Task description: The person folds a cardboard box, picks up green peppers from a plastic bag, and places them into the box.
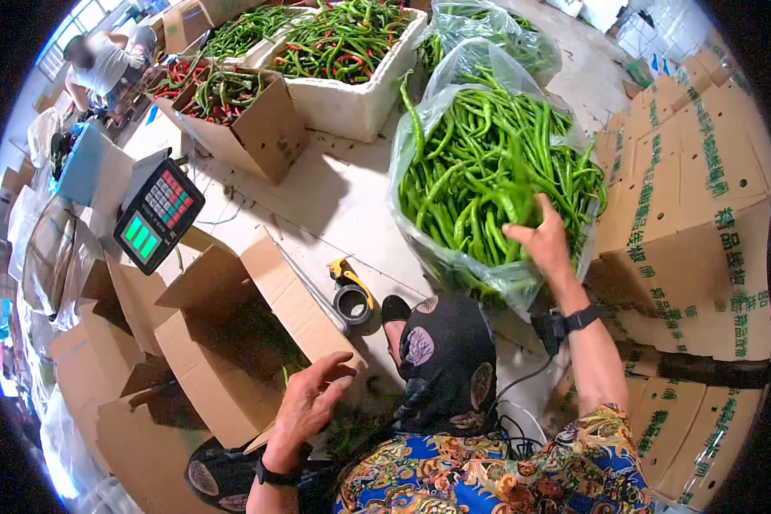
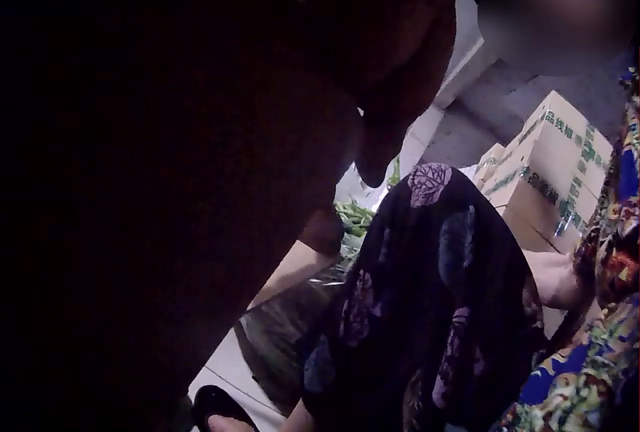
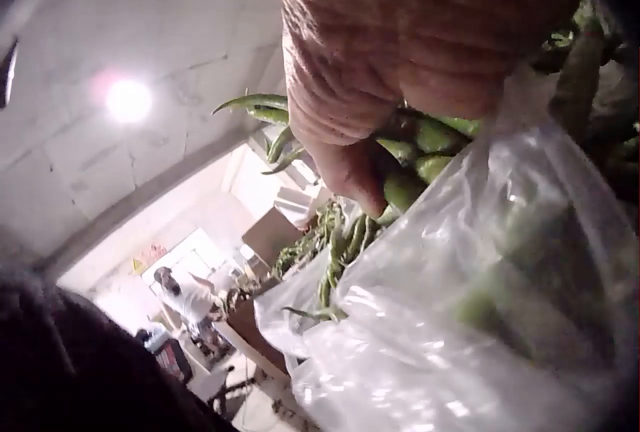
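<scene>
Long green peppers (image 1: 463, 188) fill a clear plastic bag (image 1: 407, 206) standing in front of the person. At its near right side the right hand (image 1: 544, 244) grips some of them between thumb and fingers; a few look blurred above the fingers. From the right wrist, the hand (image 3: 400, 62) covers part of the peppers (image 3: 430, 137), with the clear bag (image 3: 480, 292) below it. The left hand (image 1: 313, 403) hangs over the edge of an open cardboard box (image 1: 206, 368), fingers loosely extended, nothing held. In the left wrist view that hand (image 2: 400, 72) is dark.
A scale display (image 1: 158, 210) stands at left. White foam crates (image 1: 343, 107) and a carton (image 1: 265, 133) of peppers are at the back. Printed cartons (image 1: 681, 206) are stacked at right. A tape roll (image 1: 353, 304) and yellow-handled tool (image 1: 347, 274) lie mid-floor. Another person (image 1: 107, 68) is at far left.
</scene>
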The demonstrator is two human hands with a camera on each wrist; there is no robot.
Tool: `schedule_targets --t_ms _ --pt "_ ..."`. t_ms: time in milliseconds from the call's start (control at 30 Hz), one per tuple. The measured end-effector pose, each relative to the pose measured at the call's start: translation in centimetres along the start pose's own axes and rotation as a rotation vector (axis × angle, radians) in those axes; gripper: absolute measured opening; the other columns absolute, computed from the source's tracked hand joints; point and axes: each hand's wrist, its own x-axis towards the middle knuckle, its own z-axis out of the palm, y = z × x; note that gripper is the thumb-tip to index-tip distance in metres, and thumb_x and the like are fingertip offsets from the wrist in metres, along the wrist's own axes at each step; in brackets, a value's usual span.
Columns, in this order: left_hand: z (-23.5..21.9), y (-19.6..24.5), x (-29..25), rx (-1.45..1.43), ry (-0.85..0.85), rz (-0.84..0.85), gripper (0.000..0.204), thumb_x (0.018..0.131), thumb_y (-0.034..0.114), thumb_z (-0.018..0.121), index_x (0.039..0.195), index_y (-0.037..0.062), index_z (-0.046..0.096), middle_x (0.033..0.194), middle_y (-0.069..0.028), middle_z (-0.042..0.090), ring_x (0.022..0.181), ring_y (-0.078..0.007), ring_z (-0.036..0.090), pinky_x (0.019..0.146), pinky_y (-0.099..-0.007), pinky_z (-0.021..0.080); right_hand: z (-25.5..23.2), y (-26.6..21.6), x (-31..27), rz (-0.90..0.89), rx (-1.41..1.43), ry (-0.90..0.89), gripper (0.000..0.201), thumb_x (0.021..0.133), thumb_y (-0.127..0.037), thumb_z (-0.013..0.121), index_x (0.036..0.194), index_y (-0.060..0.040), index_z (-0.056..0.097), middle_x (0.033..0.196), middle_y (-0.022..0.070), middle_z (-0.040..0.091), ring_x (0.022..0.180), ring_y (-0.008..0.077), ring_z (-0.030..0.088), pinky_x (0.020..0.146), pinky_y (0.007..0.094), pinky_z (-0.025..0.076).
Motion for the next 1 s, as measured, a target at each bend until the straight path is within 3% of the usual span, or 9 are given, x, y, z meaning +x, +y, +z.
schedule_targets --t_ms 67,133,267,433,567,700,733,867,1000 --pt "-0.1 0.6 0.0 -0.028 -0.001 -0.029 0.036 0.089 0.008 0.058 0.125 0.0018 0.054 0.105 -0.0164 0.068 0.093 -0.0215 0.067 0.079 -0.0312 0.053 -0.2 -0.9 0.0 -0.019 -0.015 0.013 0.059 0.062 -0.024 0.079 0.112 -0.0013 0.060 0.098 0.0191 0.068 0.089 0.0289 0.066 0.083 0.0367 0.051" --pt "0.0 0.3 0.4 -0.068 -0.012 -0.022 0.037 0.089 0.008 0.058 0.125 0.0021 0.054 0.105 -0.0166 0.068 0.093 -0.0219 0.067 0.079 -0.0319 0.053 -0.3 -0.8 0.2 -0.056 -0.205 -0.248 0.056 0.063 -0.022 0.079 0.112 -0.0021 0.061 0.097 0.0175 0.069 0.088 0.0273 0.067 0.082 0.0369 0.051" --pt "0.4 -0.2 0.1 0.025 -0.008 0.063 0.036 0.089 0.009 0.058 0.124 0.0024 0.055 0.103 -0.0164 0.068 0.092 -0.0228 0.067 0.077 -0.0325 0.053 -1.1 -2.7 1.6 -0.165 -0.065 0.048 0.046 0.068 -0.017 0.077 0.109 -0.0016 0.061 0.091 0.0112 0.069 0.081 0.0204 0.064 0.077 0.0339 0.051" --pt "0.3 0.0 -0.2 0.010 0.020 0.051 0.034 0.089 0.009 0.059 0.123 0.0024 0.056 0.102 -0.0163 0.069 0.092 -0.0233 0.067 0.078 -0.0325 0.053 -3.7 -5.4 2.0 -0.254 0.054 0.063 0.033 0.073 -0.017 0.069 0.101 -0.0021 0.061 0.082 0.0058 0.066 0.074 0.0141 0.060 0.073 0.0305 0.050" --pt "0.5 -0.1 0.0 -0.002 0.012 0.045 0.034 0.089 0.009 0.059 0.122 0.0025 0.056 0.101 -0.0165 0.069 0.093 -0.0228 0.067 0.077 -0.0323 0.053 -2.1 -0.1 2.8 0.070 0.023 -0.172 0.045 0.069 -0.016 0.070 0.111 -0.0017 0.063 0.094 0.0055 0.067 0.085 0.0161 0.060 0.080 0.0294 0.049" --pt "0.5 0.8 0.0 0.042 0.008 0.069 0.034 0.089 0.009 0.059 0.122 0.0022 0.056 0.101 -0.0162 0.069 0.093 -0.0224 0.067 0.077 -0.0323 0.053 -0.1 -6.4 1.8 -0.286 0.368 -0.222 0.048 0.079 -0.018 0.067 0.121 -0.0003 0.056 0.114 0.0071 0.060 0.098 0.0158 0.057 0.085 0.0314 0.047" --pt "0.5 0.8 0.0 0.050 0.000 0.066 0.034 0.089 0.009 0.059 0.122 0.0022 0.056 0.101 -0.0162 0.069 0.093 -0.0224 0.067 0.077 -0.0323 0.053 -0.8 -7.2 3.6 -0.403 0.154 -0.184 0.044 0.080 -0.023 0.067 0.117 -0.0012 0.056 0.107 0.0063 0.060 0.092 0.0164 0.056 0.082 0.0321 0.046" --pt "0.6 1.0 0.1 0.014 -0.006 0.042 0.034 0.089 0.009 0.059 0.121 0.0020 0.056 0.102 -0.0161 0.069 0.093 -0.0224 0.067 0.078 -0.0323 0.053 -2.6 -11.8 9.1 -0.482 0.260 -0.025 0.021 0.079 -0.019 0.068 0.093 -0.0037 0.064 0.080 0.0014 0.061 0.079 0.0150 0.057 0.076 0.0293 0.045" --pt "-0.1 0.6 -0.6 -0.030 0.040 0.028 0.034 0.089 0.010 0.059 0.122 -0.0006 0.056 0.102 -0.0154 0.069 0.094 -0.0199 0.067 0.079 -0.0309 0.052 -3.4 -9.8 10.5 -0.018 0.829 -0.076 0.021 0.080 -0.009 0.069 0.100 -0.0020 0.065 0.085 0.0050 0.065 0.078 0.0162 0.062 0.073 0.0314 0.051"
